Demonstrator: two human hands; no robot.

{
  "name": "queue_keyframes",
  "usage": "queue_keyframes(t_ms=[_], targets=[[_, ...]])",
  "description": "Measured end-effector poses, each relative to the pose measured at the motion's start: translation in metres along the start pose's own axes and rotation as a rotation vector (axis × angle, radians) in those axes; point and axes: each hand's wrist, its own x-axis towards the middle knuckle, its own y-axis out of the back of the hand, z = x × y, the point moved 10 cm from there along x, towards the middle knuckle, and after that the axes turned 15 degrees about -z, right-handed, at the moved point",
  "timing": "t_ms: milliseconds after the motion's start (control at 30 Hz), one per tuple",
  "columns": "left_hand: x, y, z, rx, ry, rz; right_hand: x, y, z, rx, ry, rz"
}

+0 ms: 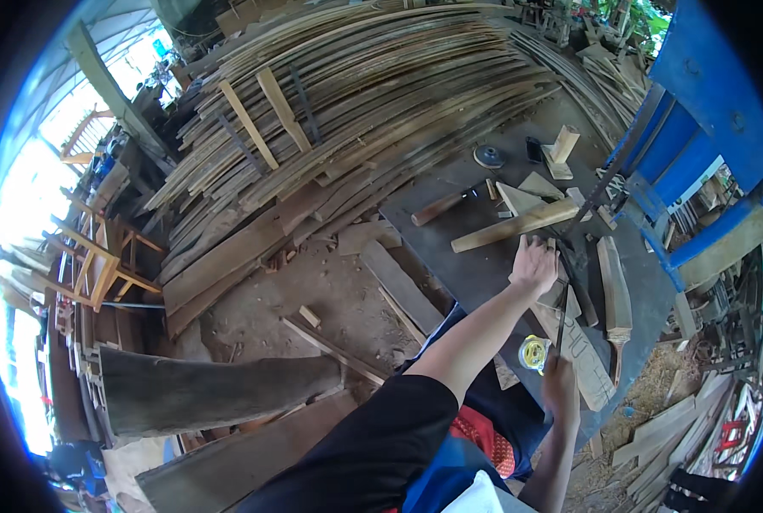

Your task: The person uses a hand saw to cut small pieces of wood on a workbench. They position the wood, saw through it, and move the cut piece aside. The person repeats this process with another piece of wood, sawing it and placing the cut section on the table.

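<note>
My left hand (535,263) is closed over a piece of wood (554,296) on the dark tabletop (450,256), fingers bent down over it; its grip is partly hidden. My right hand (561,383), nearer to me, is wrapped round a thin dark rod-like tool (562,318) that points away toward the left hand. Just left of the right hand lies a round yellow-rimmed item (533,352), like a tape roll. Under and beside the tool is a pale board (585,363) with pencil marks. A long wooden bar (509,227) lies beyond my left hand.
A thick wooden piece (614,286) lies at the table's right. Farther back are a wooden-handled tool (439,209), a round metal disc (488,156) and an upright block (561,145). A blue machine (723,94) rises at right. Stacked planks (356,111) fill the back.
</note>
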Motion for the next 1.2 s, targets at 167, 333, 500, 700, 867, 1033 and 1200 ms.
queue_keyframes(t_ms=[167, 333, 500, 700, 867, 1033, 1200], targets=[[-0.012, 0.014, 0.002, -0.061, -0.015, -0.043, -0.014, 0.002, 0.008, 0.162, -0.098, -0.030], [-0.008, 0.016, 0.004, -0.085, -0.006, -0.051, 0.022, 0.000, -0.012, -0.023, 0.100, -0.006], [-0.011, 0.014, 0.004, -0.063, -0.038, -0.115, -0.022, -0.013, 0.011, 0.042, -0.014, 0.007], [-0.019, 0.018, 0.001, -0.105, 0.020, 0.156, 0.021, 0.003, -0.026, 0.022, 0.059, -0.006], [-0.007, 0.007, 0.003, -0.044, -0.009, -0.003, -0.016, -0.009, 0.013, -0.036, 0.128, 0.201], [-0.010, 0.009, 0.003, -0.119, 0.025, -0.040, 0.032, -0.008, 0.040, 0.088, 0.016, -0.037], [-0.008, 0.010, -0.008, -0.186, 0.035, 0.022, 0.027, -0.005, -0.006, -0.017, 0.115, 0.038]])
